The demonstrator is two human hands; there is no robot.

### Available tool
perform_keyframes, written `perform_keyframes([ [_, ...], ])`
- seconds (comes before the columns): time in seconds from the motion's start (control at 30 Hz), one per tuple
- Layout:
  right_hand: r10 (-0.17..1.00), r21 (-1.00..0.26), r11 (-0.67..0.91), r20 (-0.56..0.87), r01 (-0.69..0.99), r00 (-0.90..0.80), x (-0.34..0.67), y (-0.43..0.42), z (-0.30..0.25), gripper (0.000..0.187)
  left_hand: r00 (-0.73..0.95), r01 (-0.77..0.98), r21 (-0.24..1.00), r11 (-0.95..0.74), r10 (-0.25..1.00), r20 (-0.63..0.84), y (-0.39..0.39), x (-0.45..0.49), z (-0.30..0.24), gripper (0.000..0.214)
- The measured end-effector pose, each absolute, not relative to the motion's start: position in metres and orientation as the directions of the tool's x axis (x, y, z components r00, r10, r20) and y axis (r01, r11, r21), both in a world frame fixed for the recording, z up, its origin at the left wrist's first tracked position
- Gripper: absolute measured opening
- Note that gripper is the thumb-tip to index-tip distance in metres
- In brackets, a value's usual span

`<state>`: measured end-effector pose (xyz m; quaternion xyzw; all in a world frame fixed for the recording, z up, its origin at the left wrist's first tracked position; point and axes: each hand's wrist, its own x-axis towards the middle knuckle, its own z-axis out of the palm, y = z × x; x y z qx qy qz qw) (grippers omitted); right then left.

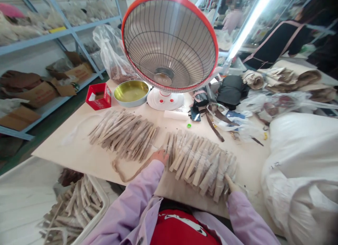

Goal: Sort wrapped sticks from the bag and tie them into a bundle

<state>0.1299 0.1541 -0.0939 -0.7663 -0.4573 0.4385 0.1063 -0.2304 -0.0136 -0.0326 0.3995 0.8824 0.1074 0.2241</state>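
A row of beige-grey flat strips tied in bundles with whitish thread (195, 155) lies across the table in front of me. My left hand (160, 155) rests at the row's left end, its fingers stretched out against the strips. At the opposite end, my right hand (231, 184) touches the last bundles with an extended finger; its other fingers are mostly hidden. A second pile of similar strips (126, 134) lies left of my left hand. From near that hand, a long loose brownish strip (124, 176) curls toward the table's front edge.
A red-rimmed heater (170, 44) stands at the back beside a yellow-lined basin (131, 92) and a red box (99, 97). A white sack (301, 167) bulges at right. Lower left is a white bin (104, 194) holding more strips. Another person (277, 44) is at far right.
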Motion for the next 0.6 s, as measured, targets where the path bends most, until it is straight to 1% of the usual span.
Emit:
perform_keyframes([
  [0.1, 0.796, -0.603, -0.563, -0.579, 0.565, 0.176, 0.124, 0.151, -0.090, 0.072, -0.516, 0.705, 0.409, 0.579, 0.815, -0.264, 0.013, -0.209, -0.015, 0.058],
  [0.2, 0.825, -0.657, -0.528, -0.546, 0.538, 0.142, 0.117, 0.148, -0.085, 0.068, -0.426, 0.766, 0.424, 0.483, 0.876, -0.228, 0.037, -0.184, -0.003, 0.070],
  [0.27, 0.835, -0.659, -0.514, -0.532, 0.549, 0.142, 0.114, 0.148, -0.082, 0.067, -0.410, 0.785, 0.392, 0.479, 0.877, -0.250, 0.047, -0.172, 0.000, 0.078],
  [0.37, 0.844, -0.642, -0.488, -0.520, 0.591, 0.133, 0.112, 0.147, -0.079, 0.066, -0.454, 0.775, 0.323, 0.543, 0.834, -0.312, 0.051, -0.162, 0.005, 0.084],
  [0.43, 0.855, -0.639, -0.458, -0.506, 0.618, 0.111, 0.112, 0.145, -0.079, 0.061, -0.472, 0.786, 0.295, 0.543, 0.836, -0.279, 0.050, -0.155, 0.014, 0.085],
  [0.5, 0.871, -0.645, -0.421, -0.483, 0.637, 0.087, 0.111, 0.142, -0.081, 0.057, -0.421, 0.843, 0.288, 0.454, 0.891, -0.173, 0.050, -0.139, 0.030, 0.083],
  [0.53, 0.880, -0.651, -0.401, -0.468, 0.645, 0.075, 0.111, 0.141, -0.081, 0.055, -0.355, 0.881, 0.292, 0.374, 0.928, -0.117, 0.051, -0.126, 0.038, 0.080],
  [0.6, 0.901, -0.667, -0.349, -0.432, 0.658, 0.041, 0.109, 0.138, -0.083, 0.050, -0.155, 0.936, 0.312, 0.163, 0.987, -0.049, 0.056, -0.091, 0.050, 0.069],
])
